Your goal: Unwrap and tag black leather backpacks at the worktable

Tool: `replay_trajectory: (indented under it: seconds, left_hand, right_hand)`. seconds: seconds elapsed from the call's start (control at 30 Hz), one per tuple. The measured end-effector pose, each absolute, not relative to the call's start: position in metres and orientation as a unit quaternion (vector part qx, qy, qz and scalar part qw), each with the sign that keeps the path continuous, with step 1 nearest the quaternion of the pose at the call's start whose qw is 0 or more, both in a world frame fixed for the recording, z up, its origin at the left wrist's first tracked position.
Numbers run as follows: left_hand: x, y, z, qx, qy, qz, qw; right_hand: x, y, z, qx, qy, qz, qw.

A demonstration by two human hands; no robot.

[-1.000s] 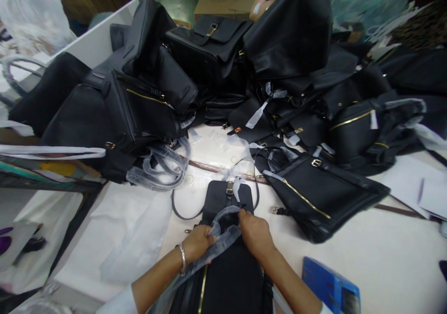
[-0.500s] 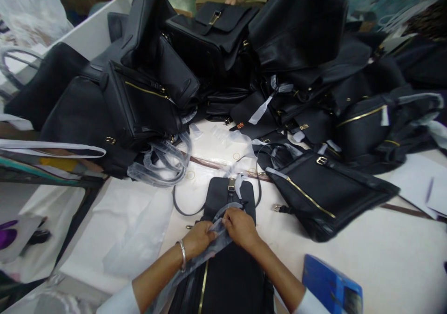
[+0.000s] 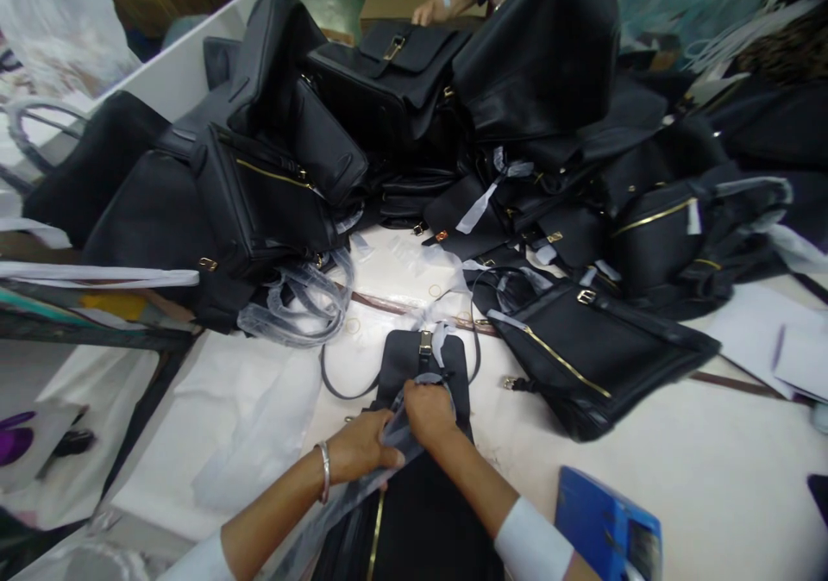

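A black bag (image 3: 414, 512) with a gold zip lies flat on the table right in front of me, its flap and gold buckle (image 3: 425, 345) pointing away. A strap wrapped in clear plastic (image 3: 396, 430) runs across it. My left hand (image 3: 362, 450) is closed on this wrapped strap, a metal bangle on its wrist. My right hand (image 3: 427, 412) is closed over the strap's upper end near the flap, knuckles up. Both hands touch each other.
A big heap of black bags (image 3: 401, 124) fills the far half of the table; one bag (image 3: 595, 357) lies just right of my hands. A blue box (image 3: 608, 529) sits lower right, white plastic sheet (image 3: 252, 426) to the left, papers (image 3: 769, 340) far right. Another person's hand (image 3: 430, 12) shows at the top.
My right hand has slid left and up along the wrapped strap, closing against my left hand. My left hand has dropped slightly toward me.
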State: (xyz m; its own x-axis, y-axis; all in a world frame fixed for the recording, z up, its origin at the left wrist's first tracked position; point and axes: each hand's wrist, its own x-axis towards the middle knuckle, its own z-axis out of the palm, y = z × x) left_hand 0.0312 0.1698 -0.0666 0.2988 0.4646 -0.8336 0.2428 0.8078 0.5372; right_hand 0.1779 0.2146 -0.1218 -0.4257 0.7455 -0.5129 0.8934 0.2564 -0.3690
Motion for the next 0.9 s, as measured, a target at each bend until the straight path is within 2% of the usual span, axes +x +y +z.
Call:
replay_trajectory:
  seconds: [0.27, 0.37, 0.43, 0.47, 0.53, 0.6, 0.67, 0.77, 0.9]
  left_hand:
    - [0.017, 0.119, -0.051, 0.262, 0.553, 0.071, 0.788]
    - [0.012, 0.111, -0.049, 0.231, 0.579, 0.1, 0.775]
    - [0.011, 0.116, -0.045, 0.186, 0.575, 0.13, 0.786]
    - [0.012, 0.121, -0.041, 0.156, 0.57, 0.14, 0.795]
    - [0.018, 0.137, -0.033, 0.09, 0.552, 0.15, 0.815]
    - [0.031, 0.157, -0.024, 0.012, 0.519, 0.17, 0.838]
    - [0.049, 0.178, -0.019, -0.052, 0.48, 0.204, 0.851]
    - [0.08, 0.206, -0.023, -0.066, 0.469, 0.255, 0.843]
    - [0.104, 0.23, -0.046, -0.055, 0.49, 0.322, 0.808]
  right_hand:
    - [0.176, 0.216, -0.106, 0.521, 0.802, -0.275, 0.102]
    - [0.193, 0.203, -0.079, 0.533, 0.806, -0.246, 0.071]
    - [0.206, 0.181, -0.056, 0.563, 0.789, -0.245, 0.018]
    - [0.211, 0.167, -0.046, 0.582, 0.766, -0.274, -0.019]
    - [0.214, 0.133, -0.031, 0.584, 0.691, -0.419, -0.078]
    - [0.203, 0.099, -0.027, 0.503, 0.594, -0.619, -0.103]
    - [0.179, 0.07, -0.033, 0.411, 0.496, -0.755, -0.122]
    - [0.139, 0.044, -0.047, 0.379, 0.376, -0.832, -0.15]
    - [0.124, 0.045, -0.048, 0.407, 0.289, -0.851, -0.164]
